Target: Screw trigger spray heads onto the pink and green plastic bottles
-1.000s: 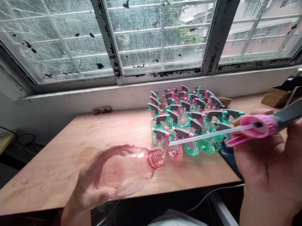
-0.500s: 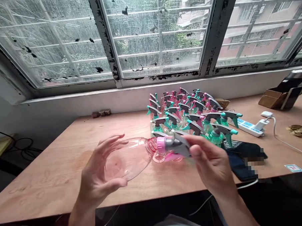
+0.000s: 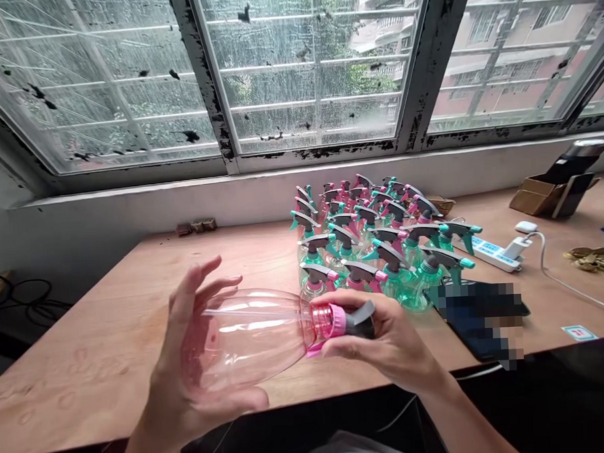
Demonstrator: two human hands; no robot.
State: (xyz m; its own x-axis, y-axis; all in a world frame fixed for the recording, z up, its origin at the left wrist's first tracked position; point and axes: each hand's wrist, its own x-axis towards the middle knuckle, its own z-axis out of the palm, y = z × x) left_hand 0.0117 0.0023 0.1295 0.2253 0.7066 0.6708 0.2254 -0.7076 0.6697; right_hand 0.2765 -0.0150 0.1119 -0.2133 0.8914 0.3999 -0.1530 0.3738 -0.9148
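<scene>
A clear pink bottle (image 3: 257,335) lies on its side in the air above the table's front edge, neck toward the right. My left hand (image 3: 188,372) cups its base, with the thumb below and fingers spread above. At the neck is a grey and pink spray head (image 3: 349,320), gripped by my right hand (image 3: 387,343). Its pink collar sits at the bottle's threads; the tube runs inside the bottle. Whether the collar is screwed on, I cannot tell. Just behind stand several pink and green spray bottles (image 3: 405,289) in a close group.
On the wooden table (image 3: 88,369), a power strip (image 3: 493,253) with a white plug and cable lies at the right. A dark flat item (image 3: 466,326), partly blurred out, rests nearer. A cardboard box (image 3: 535,195) stands at the back right; small brown blocks (image 3: 196,226) sit at the back left.
My right hand has brought the spray head leftward to the bottle, and its tube has gone in through the neck. The collar now meets the threads. My left hand still holds the bottle.
</scene>
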